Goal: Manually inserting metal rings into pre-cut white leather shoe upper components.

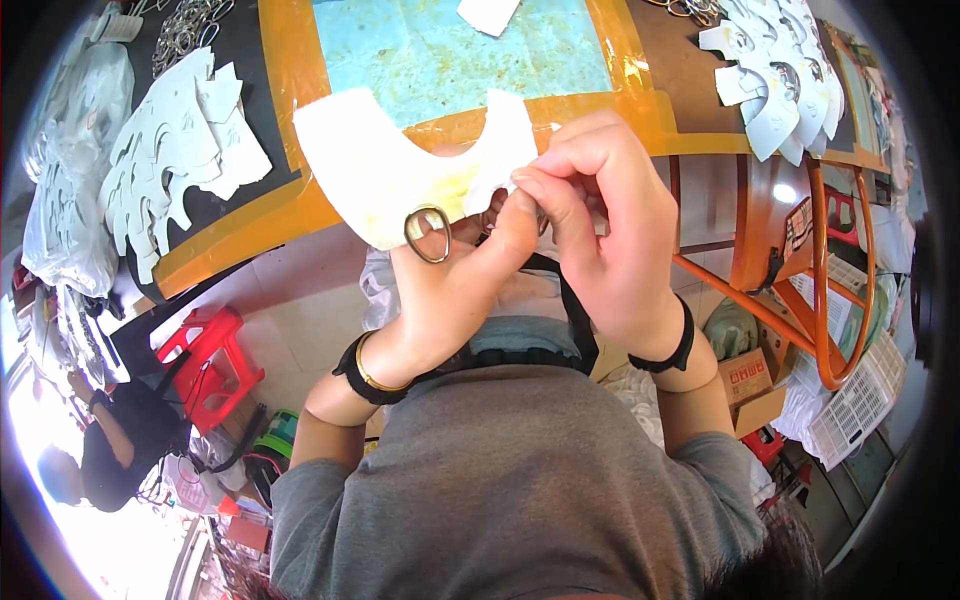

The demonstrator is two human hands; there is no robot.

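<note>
My left hand (455, 285) is closed on a curved white cut piece (375, 165), its thumb in front and most of its fingers hidden behind. The piece looks like fabric or thin foam, with a deep scooped notch in its upper edge. At its lower edge, a dark oval metal loop (428, 236) shows against my left hand; whether it is a ring or a tool handle I cannot tell. My right hand (615, 215) pinches the piece's right end between thumb and forefinger, close to my left thumb. More metal shows partly between the hands.
Stacked white pieces (185, 150) lie on the table's left, with another stack (785, 75) at right. Orange tape (660, 110) borders a light blue sheet (460, 60). Metal loops (190, 30) lie at the back left. A red stool (215, 365) and a co-worker (110, 450) are at left.
</note>
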